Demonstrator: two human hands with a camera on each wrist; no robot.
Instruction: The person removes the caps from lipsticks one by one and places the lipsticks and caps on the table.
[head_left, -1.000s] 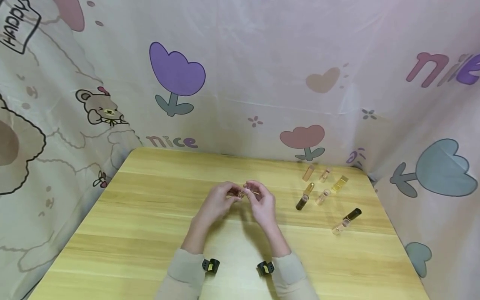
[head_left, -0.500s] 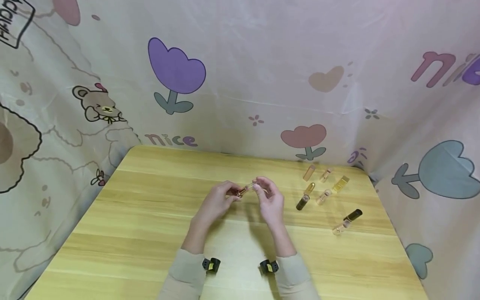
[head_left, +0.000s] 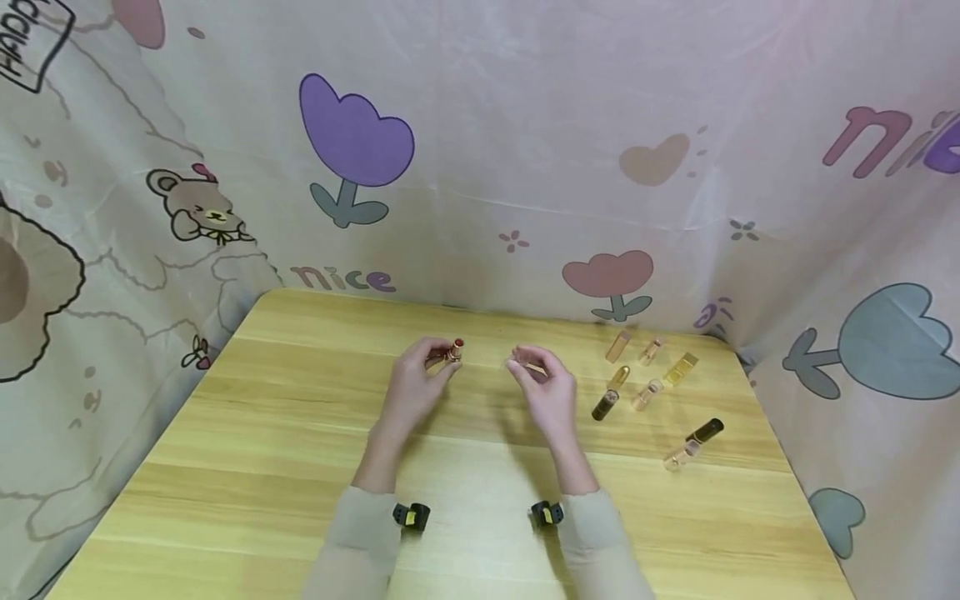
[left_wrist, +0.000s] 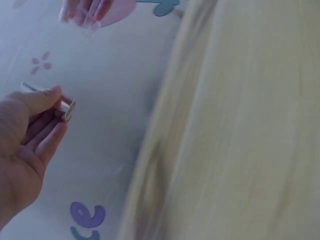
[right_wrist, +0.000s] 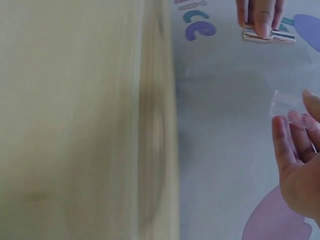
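Above the middle of the table, my left hand (head_left: 414, 379) pinches a metallic lipstick (head_left: 454, 351) between thumb and fingers. Its red tip points up in the head view, and its shiny case (right_wrist: 278, 36) shows in the right wrist view. To the right, my right hand (head_left: 550, 390) holds a clear lipstick cap (right_wrist: 287, 104) between thumb and fingertips; the cap is hard to make out in the head view. Cap and lipstick are apart, a hand's width or so between them.
On the right of the wooden table (head_left: 285, 417) stand several other lipsticks, among them a gold one (head_left: 681, 368), a dark-based one (head_left: 604, 405) and a black-capped one (head_left: 705, 431). Printed cloth (head_left: 480, 167) hangs behind and beside the table.
My right hand has drawn the clear cap away to the right, off the lipstick. The left hand has moved up and left, and the red tip now shows.
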